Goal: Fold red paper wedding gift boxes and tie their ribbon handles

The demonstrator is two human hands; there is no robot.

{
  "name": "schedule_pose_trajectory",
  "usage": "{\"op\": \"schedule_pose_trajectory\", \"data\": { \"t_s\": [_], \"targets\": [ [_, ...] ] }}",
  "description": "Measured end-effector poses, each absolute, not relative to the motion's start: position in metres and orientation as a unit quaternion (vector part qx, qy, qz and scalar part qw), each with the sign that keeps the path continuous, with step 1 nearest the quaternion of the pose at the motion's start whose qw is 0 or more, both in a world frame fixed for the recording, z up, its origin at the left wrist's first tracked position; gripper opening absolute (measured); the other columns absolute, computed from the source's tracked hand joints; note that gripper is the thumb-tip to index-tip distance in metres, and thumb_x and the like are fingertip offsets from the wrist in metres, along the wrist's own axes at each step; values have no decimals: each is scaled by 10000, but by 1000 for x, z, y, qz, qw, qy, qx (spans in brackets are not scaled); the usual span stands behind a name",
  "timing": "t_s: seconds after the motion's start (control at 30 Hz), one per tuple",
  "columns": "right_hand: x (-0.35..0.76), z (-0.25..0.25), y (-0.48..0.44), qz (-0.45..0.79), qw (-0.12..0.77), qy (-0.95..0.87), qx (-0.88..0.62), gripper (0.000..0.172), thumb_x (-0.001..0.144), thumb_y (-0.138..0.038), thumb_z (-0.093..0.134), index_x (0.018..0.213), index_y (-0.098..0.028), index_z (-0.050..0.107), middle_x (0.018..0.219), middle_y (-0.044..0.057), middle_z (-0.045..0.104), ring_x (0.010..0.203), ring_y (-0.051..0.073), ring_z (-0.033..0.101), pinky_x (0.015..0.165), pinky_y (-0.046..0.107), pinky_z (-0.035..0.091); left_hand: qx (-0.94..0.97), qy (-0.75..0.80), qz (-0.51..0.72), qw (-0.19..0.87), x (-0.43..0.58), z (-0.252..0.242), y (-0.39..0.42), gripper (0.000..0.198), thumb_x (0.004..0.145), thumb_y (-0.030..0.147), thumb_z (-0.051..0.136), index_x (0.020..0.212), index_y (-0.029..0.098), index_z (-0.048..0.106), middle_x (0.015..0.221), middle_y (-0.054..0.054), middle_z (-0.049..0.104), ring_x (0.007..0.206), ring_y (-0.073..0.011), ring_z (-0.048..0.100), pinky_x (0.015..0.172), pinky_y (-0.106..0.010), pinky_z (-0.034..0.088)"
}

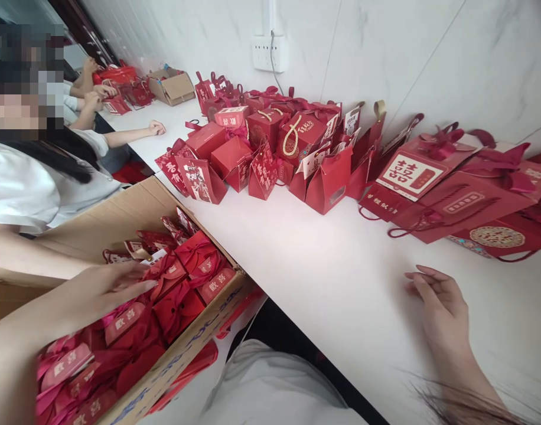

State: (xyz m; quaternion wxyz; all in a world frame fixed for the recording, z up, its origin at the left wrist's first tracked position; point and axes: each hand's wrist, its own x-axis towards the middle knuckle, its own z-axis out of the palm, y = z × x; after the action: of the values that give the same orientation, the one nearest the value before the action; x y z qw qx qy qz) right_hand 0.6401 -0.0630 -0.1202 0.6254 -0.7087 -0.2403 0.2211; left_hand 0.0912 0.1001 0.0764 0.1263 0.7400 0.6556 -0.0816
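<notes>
My left hand (106, 286) reaches into a cardboard box (182, 345) at my left, fingers stretched out over the red gift boxes (182, 283) packed inside; the fingertips touch one with a ribbon. My right hand (441, 307) rests on the white table (323, 277) with fingers apart and slightly curled, holding nothing. It lies a little in front of large flat red gift bags (447, 189).
Several small red gift boxes and bags (257, 147) crowd the table's far side along the wall. A person in a white shirt (35, 183) sits at my left; other people's hands (93, 94) work further back beside an open carton (173, 85). A wall socket (269, 53) hangs above.
</notes>
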Motion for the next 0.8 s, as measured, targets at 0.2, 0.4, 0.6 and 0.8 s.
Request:
{"op": "schedule_pose_trajectory", "data": {
  "t_s": [0.2,0.4,0.6,0.8],
  "targets": [
    [637,-114,-63,225,619,-241,-712,376,794,-449,727,1094,-241,635,953,18,657,746,141,580,781,347,451,805,576,-97,103,134,33,158,731,837,686,457,1305,135,566,1327,-148,599,1166,-322,602,1044,-423,430],
    [635,-113,-62,222,612,-237,-721,378,795,-451,726,1099,-246,635,950,16,663,751,135,580,785,337,454,822,566,-42,38,121,-27,157,716,888,634,394,1409,143,428,1315,-167,558,1153,-330,589,1016,-454,441],
    [635,-115,-65,210,593,-236,-741,388,772,-467,727,1100,-276,647,967,26,675,752,170,591,835,424,455,801,598,28,-5,118,-61,136,678,932,578,360,1410,101,409,1210,-178,578,1156,-329,547,980,-460,435],
    [634,-117,-65,189,598,-199,-753,340,712,-453,764,1023,-340,688,927,22,685,735,222,608,949,558,455,780,622,52,35,121,-62,123,673,927,600,368,1399,124,423,1240,-169,569,1171,-319,531,952,-465,425]
  ]
}}
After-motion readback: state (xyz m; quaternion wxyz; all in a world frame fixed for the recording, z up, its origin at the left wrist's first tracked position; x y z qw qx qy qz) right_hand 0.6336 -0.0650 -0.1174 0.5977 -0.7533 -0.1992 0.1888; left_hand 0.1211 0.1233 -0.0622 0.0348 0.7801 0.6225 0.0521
